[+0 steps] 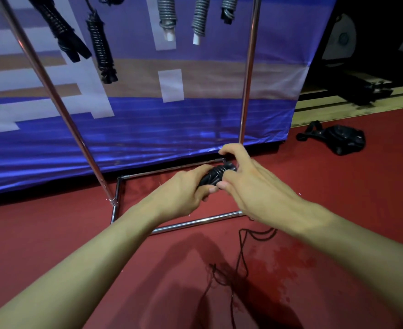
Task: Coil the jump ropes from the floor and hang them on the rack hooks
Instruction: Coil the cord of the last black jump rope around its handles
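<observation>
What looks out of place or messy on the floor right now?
A dark wet-looking stain blotches the red floor below the right hand, with loose black cord trailing across it. A black bag lies slumped beside the banner.

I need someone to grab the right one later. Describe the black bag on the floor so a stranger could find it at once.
Start at the blue banner behind the rack and go to its lower right corner. Just past it, on the red floor, lies the bag, a crumpled black heap with a strap looping out to its left. Unlike the ropes nearer the person, it is a bulky lump, not a thin cord.
</observation>
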Demonstrator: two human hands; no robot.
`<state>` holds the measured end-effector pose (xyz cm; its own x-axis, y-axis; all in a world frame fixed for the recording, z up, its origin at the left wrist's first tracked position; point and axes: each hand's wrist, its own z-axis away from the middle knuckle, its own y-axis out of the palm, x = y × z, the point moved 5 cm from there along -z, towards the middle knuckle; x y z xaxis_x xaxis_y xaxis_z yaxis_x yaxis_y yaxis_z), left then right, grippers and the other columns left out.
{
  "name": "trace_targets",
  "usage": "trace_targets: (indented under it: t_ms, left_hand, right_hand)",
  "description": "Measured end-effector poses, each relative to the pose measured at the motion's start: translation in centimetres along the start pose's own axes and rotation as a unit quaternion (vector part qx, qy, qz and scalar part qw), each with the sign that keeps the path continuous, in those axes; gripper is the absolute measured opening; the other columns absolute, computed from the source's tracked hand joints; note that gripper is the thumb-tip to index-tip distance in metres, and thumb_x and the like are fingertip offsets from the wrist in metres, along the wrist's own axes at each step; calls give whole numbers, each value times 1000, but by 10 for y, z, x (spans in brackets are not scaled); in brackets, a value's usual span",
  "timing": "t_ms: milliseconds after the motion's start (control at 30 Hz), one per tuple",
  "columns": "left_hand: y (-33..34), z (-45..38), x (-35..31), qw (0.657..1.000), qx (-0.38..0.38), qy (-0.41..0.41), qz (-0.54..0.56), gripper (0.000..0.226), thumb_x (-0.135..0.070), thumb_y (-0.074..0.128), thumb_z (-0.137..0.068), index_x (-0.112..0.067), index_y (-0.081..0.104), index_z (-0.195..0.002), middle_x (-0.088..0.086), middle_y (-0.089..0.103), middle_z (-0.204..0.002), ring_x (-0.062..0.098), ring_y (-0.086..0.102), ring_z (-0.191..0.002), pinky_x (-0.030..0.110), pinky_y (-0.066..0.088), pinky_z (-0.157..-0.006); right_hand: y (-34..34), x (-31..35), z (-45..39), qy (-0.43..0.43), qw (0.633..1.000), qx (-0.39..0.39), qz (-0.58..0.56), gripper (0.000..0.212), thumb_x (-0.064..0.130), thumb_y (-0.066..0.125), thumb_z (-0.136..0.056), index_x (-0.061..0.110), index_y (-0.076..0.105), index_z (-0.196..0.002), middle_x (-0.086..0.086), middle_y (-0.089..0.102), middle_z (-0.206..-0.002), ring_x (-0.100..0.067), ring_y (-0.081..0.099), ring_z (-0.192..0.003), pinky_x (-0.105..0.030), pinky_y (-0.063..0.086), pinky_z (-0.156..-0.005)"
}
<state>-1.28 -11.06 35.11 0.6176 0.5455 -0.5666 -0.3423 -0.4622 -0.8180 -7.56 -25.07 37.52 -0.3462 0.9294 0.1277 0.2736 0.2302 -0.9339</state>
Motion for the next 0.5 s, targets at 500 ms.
trace_targets:
  t_ms: [500]
  left_hand:
    - [7,5,-11,941,52,-129,309,20,-40,39,-111,-33,58,-112,1,54,-101,14,47,-78,28,42,-66]
  right_hand:
    - [2,-14,-8,-34,989,88,-116,27,24,54,-102,15,64,-79,11,13,-169,24,51,-85,-25,42,-86]
